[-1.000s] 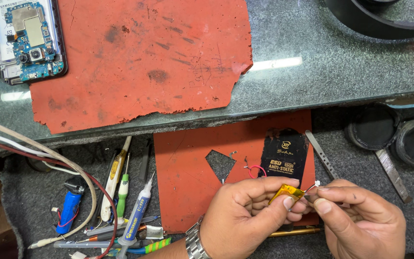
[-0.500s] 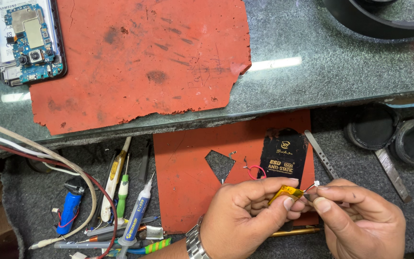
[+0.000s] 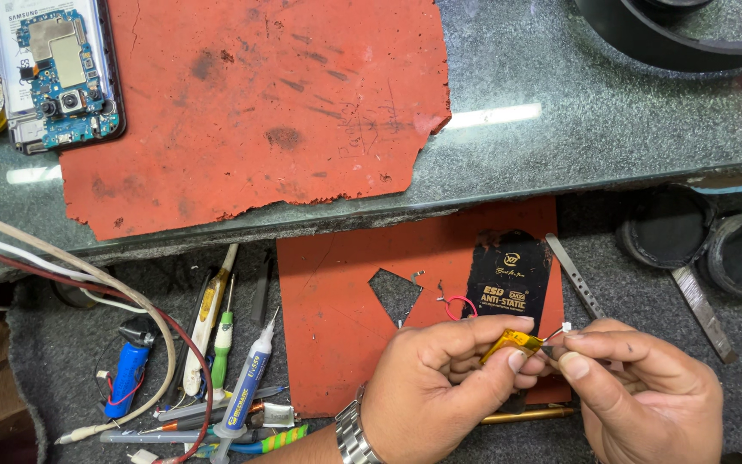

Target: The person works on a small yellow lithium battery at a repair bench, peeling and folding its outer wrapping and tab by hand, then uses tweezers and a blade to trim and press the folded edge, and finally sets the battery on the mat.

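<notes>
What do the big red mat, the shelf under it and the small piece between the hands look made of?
Mat: likely silicone or rubber, matte, with torn edges and scorch marks. Shelf: polished speckled stone, probably granite, reflecting a light. Piece, pinched between the left hand and right hand: wrapped in glossy amber film, seemingly polyimide tape.

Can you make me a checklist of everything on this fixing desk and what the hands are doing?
Surface: grey stone shelf above a dark felt bench, each with a worn red mat.
Job's things: small yellow-wrapped part with thin wires.
Clutter: opened phone, screwdrivers, syringe tube, black anti-static tool.
Hands: left hand and right hand pinch the part together.
Cables: white and red leads.
Surroundings: black rings.
</notes>
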